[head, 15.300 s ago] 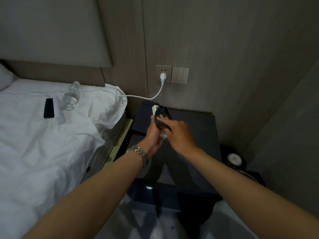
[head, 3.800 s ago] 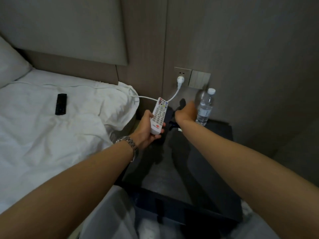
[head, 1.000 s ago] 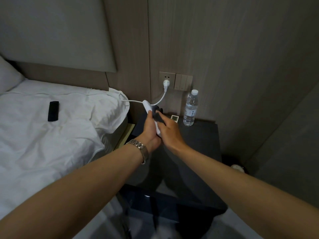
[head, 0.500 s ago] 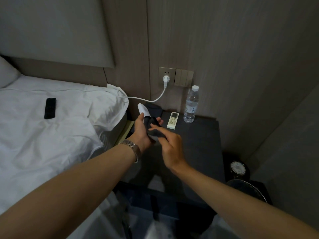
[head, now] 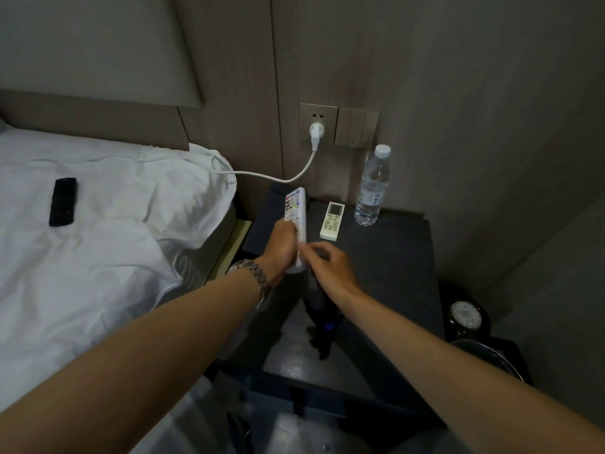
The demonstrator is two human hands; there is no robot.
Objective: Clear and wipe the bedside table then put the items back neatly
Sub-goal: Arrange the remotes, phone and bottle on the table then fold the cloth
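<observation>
On the bed [head: 98,257] at the far left, a black remote [head: 63,201] lies waiting, not yet returned. Over the dark surface [head: 393,273], the left hand [head: 283,247] grips the white remote [head: 296,221], apparently so the right hand [head: 330,265], fingers curled round a dark cloth [head: 322,309], can wipe it. Farther right, the small remote [head: 333,221] and water bottle [head: 373,185] stand near the wall, seemingly placed back.

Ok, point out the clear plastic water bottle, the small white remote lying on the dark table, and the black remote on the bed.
Clear plastic water bottle [head: 373,188]: head view, label.
Small white remote [head: 332,221]: head view, keypad.
Black remote [head: 63,201]: head view, middle.
</observation>
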